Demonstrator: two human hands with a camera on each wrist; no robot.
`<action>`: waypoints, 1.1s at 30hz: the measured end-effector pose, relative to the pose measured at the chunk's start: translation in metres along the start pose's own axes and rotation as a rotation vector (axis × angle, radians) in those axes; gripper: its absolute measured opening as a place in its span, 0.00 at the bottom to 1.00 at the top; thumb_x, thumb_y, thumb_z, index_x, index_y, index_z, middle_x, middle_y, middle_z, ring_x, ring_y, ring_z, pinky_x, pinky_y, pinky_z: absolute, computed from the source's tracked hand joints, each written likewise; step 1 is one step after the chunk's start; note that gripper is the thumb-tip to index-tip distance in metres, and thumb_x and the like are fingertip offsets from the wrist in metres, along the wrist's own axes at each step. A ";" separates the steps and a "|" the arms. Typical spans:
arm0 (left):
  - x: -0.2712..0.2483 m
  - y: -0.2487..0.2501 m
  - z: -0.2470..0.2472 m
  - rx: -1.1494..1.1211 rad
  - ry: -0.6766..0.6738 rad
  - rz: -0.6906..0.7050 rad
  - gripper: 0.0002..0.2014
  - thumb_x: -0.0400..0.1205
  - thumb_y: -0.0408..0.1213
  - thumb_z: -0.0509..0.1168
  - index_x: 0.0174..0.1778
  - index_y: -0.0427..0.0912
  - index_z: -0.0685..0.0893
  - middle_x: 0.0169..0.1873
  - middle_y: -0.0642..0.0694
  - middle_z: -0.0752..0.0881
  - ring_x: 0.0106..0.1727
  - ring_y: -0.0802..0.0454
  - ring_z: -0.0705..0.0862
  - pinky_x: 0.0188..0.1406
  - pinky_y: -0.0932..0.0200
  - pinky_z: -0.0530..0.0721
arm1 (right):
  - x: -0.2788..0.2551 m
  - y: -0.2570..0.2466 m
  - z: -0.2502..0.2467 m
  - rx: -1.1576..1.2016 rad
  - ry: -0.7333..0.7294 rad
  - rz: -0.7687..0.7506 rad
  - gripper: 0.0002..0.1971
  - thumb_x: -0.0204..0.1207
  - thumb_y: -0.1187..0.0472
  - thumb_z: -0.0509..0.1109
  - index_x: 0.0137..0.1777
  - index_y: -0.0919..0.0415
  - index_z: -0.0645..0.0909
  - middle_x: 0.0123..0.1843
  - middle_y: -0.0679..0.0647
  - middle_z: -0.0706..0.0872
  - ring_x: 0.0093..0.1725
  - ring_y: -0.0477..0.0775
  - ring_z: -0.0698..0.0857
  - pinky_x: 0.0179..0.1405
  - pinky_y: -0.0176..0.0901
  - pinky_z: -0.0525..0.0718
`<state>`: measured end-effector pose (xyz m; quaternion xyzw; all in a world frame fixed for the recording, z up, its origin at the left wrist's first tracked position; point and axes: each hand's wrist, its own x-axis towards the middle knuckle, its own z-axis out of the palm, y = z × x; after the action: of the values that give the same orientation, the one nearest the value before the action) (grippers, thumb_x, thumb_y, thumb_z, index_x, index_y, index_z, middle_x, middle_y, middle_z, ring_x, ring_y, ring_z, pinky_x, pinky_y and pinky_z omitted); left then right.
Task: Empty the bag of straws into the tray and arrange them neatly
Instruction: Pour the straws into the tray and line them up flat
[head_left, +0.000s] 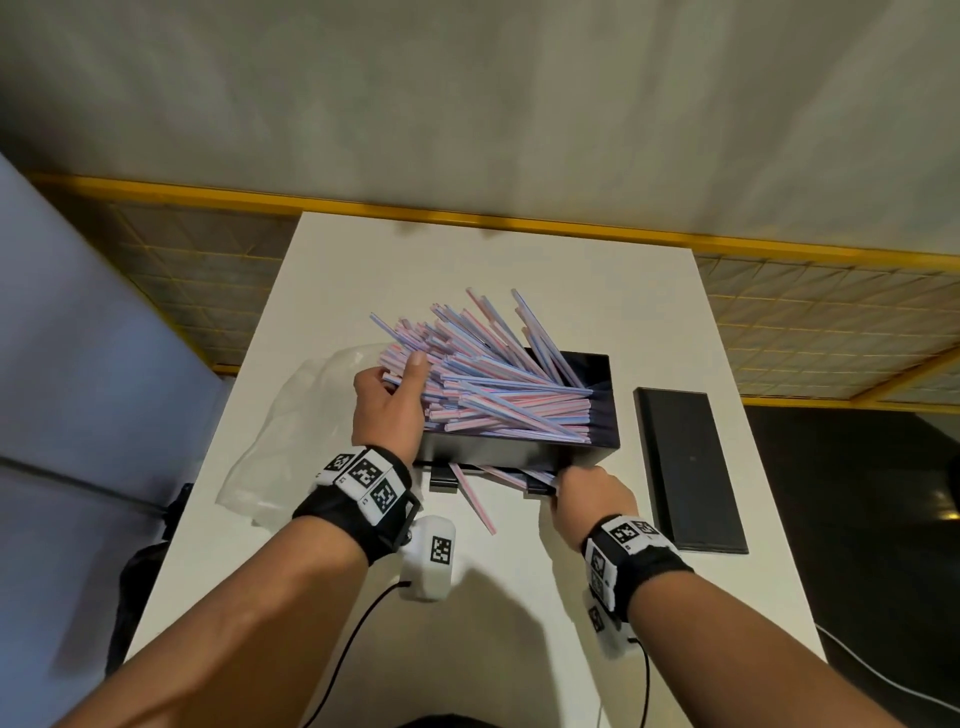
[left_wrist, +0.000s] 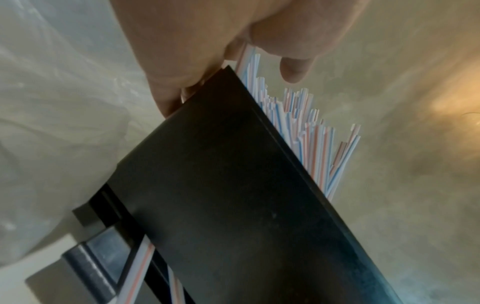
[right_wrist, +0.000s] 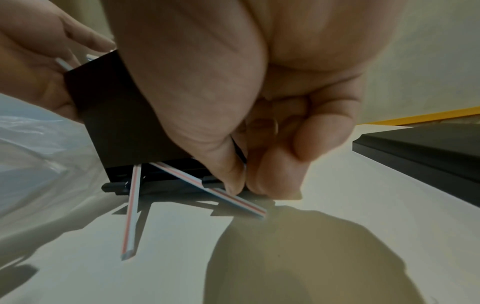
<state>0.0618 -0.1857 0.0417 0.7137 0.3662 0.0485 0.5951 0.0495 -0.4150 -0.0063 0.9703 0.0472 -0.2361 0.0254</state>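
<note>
Black and glossy, the rectangular plastic tray (head_left: 519, 449) is sitting on the white table (head_left: 675, 322), heaped with pink, blue and white striped paper straws (head_left: 483, 374) that are fanning out over its far and left rims. The left hand (head_left: 387, 405) is curling round the left ends of that heap, thumb on top. The right hand (head_left: 589, 493) is pinching a stray straw (right_wrist: 228, 194) that is poking out from under the tray's near edge; a second loose straw (head_left: 472, 499) is lying beside it on the table. The emptied clear plastic bag (head_left: 291, 415) is lying crumpled to the left, and a flat black lid (head_left: 688, 467) is resting to the right. Judging from this, the strays are being recovered: drawing each one out along its length should avoid kinking it, while the left hand is steadying the heap so nothing spills
</note>
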 end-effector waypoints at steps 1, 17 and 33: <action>0.000 -0.001 0.000 -0.006 0.001 -0.001 0.32 0.83 0.63 0.64 0.71 0.40 0.72 0.60 0.40 0.85 0.61 0.39 0.83 0.70 0.42 0.77 | 0.000 0.000 0.000 -0.010 -0.003 0.005 0.12 0.83 0.61 0.62 0.61 0.59 0.83 0.59 0.61 0.88 0.59 0.66 0.87 0.52 0.50 0.83; 0.000 -0.004 0.003 0.013 -0.012 0.014 0.26 0.86 0.58 0.61 0.67 0.37 0.73 0.48 0.47 0.83 0.54 0.41 0.81 0.58 0.51 0.75 | 0.000 0.016 -0.008 -0.158 -0.076 -0.009 0.13 0.83 0.58 0.60 0.62 0.56 0.83 0.60 0.58 0.88 0.59 0.63 0.88 0.54 0.50 0.83; 0.005 -0.005 0.002 0.024 -0.016 0.043 0.23 0.87 0.57 0.61 0.62 0.38 0.75 0.51 0.43 0.83 0.56 0.39 0.82 0.65 0.46 0.78 | 0.001 0.017 -0.015 -0.120 -0.181 0.011 0.16 0.84 0.63 0.57 0.66 0.59 0.81 0.65 0.60 0.85 0.64 0.64 0.86 0.58 0.51 0.82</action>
<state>0.0640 -0.1839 0.0348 0.7289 0.3463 0.0511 0.5883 0.0586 -0.4309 0.0069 0.9420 0.0534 -0.3193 0.0888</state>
